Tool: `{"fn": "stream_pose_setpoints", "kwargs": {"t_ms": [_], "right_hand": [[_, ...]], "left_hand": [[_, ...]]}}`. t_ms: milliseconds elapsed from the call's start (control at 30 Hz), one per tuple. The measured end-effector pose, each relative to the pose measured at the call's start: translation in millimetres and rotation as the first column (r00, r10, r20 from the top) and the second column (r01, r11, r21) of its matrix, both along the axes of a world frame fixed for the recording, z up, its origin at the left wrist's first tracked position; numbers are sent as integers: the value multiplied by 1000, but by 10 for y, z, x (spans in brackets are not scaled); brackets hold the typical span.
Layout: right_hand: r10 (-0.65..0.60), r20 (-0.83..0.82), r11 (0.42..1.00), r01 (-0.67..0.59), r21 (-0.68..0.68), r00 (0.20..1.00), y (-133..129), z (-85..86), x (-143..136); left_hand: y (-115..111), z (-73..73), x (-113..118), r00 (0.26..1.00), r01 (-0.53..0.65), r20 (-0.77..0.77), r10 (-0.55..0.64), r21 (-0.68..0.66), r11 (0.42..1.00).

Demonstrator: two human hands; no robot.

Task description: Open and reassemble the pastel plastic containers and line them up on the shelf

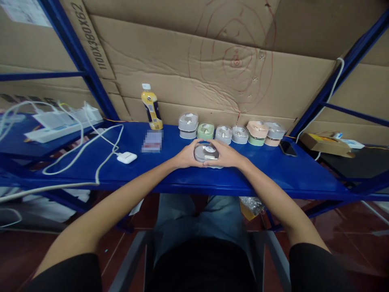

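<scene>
Between my two hands, near the front edge of the blue table [291, 170], is a grey oval container [204, 152] with a clear lid and a pale latch or handle on top. My left hand [186, 156] curls round its left side. Around the right side wraps my right hand [230, 155], and the fingertips of both hands almost meet at front and back. Behind it stands a row of similar small containers: a stacked grey pair [188, 125], a green one [206, 131], grey ones [224, 134] and a stacked pink-and-green pair [257, 132].
A yellow bottle [152, 107] stands at the back left, above a blurred card [152, 141]. White cables run across the left side, by a white earbud case [127, 157] and a power strip [63, 125]. A phone [288, 148] lies right; cardboard [170, 52] walls the back.
</scene>
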State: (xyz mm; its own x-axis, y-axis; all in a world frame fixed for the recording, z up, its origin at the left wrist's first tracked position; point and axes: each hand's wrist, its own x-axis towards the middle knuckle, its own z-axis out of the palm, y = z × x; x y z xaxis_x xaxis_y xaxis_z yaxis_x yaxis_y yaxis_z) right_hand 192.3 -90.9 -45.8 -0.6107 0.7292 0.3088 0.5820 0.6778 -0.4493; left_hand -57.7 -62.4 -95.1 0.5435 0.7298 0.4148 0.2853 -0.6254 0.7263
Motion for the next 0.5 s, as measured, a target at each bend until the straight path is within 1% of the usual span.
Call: {"fn": "stream_pose_setpoints", "kwargs": {"t_ms": [67,133,233,300,367,433,500], "right_hand": [[-36,-2,998,36,45,999,-39,7,-29],[-76,-43,996,78,47,996,-30,17,56],[-189,-128,982,191,5,974,50,27,349],[-275,-158,961,274,-32,948,113,24,566],[-343,-172,939,337,-64,924,162,11,735],[-381,-179,924,371,-88,907,191,-6,834],[-399,-185,917,386,-103,898,207,-20,873]], "left_hand": [[-4,0,3,999,-22,-27,23,25,999],[-17,20,-5,997,-42,-64,47,79,996],[-43,58,-25,989,-12,-142,35,159,987],[-58,68,-32,982,18,-188,16,180,984],[-70,68,-30,979,26,-203,11,181,983],[-72,65,-25,982,16,-188,18,181,983],[-58,67,-33,985,-4,-167,35,184,983]]}}
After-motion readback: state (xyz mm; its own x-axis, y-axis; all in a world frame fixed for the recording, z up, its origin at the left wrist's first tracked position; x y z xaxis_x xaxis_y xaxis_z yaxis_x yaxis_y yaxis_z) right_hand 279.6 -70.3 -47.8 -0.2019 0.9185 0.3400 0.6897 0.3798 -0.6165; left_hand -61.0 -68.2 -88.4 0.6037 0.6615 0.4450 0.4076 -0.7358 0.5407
